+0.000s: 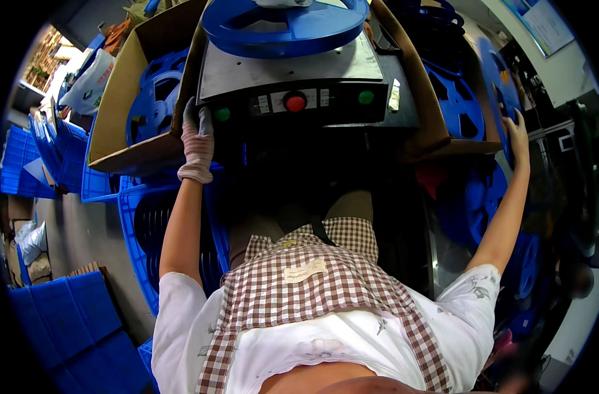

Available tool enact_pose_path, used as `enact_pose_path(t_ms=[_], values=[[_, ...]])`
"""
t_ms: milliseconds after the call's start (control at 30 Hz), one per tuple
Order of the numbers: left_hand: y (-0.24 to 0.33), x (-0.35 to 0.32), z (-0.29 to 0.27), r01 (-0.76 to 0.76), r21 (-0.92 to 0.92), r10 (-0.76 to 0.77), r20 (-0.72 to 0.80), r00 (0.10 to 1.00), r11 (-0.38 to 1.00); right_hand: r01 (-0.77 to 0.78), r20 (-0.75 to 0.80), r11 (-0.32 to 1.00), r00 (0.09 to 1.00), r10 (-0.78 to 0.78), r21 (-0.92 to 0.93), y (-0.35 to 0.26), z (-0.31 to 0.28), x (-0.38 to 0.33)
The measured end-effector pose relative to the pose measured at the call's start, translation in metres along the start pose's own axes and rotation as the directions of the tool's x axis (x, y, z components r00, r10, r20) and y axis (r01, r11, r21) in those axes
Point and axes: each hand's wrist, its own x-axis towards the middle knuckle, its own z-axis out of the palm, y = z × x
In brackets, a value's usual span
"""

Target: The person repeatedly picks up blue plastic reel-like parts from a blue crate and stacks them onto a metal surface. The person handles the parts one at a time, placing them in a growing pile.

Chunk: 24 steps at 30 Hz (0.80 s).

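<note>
My left hand (197, 138), in a thin knit glove, rests with fingers spread against the left front corner of a grey machine (286, 72), next to its green button (222, 113). A big blue plastic reel (286, 23) lies flat on top of the machine. The front panel has a red button (295, 102) in the middle and a second green button (366, 97) on the right. My right hand (516, 134), bare, reaches out to the right and touches the rim of an upright blue reel (500, 85). I sit wearing a checked apron (312, 282).
An open cardboard box (125, 85) at the left holds a blue reel (156, 92). Another cardboard box (437, 125) with blue reels (460, 105) stands at the right. Blue plastic crates (138, 223) are stacked at the left, more of them (63, 322) on the floor.
</note>
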Motion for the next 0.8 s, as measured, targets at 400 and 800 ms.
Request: enact_pose_path(t_ms=[400,800], values=[[0.136,0.087,0.051,-0.656,0.594,0.336,0.567,0.752,0.466,0.048,-0.068,0.636,0.998,0.007,0.77,-0.118,0.061,-0.269],[0.155,0.121,-0.03,-0.688,0.636,0.634,0.38,0.673,0.349,0.059,-0.027,0.421,0.996,-0.081,0.905,-0.125,0.081,-0.314]])
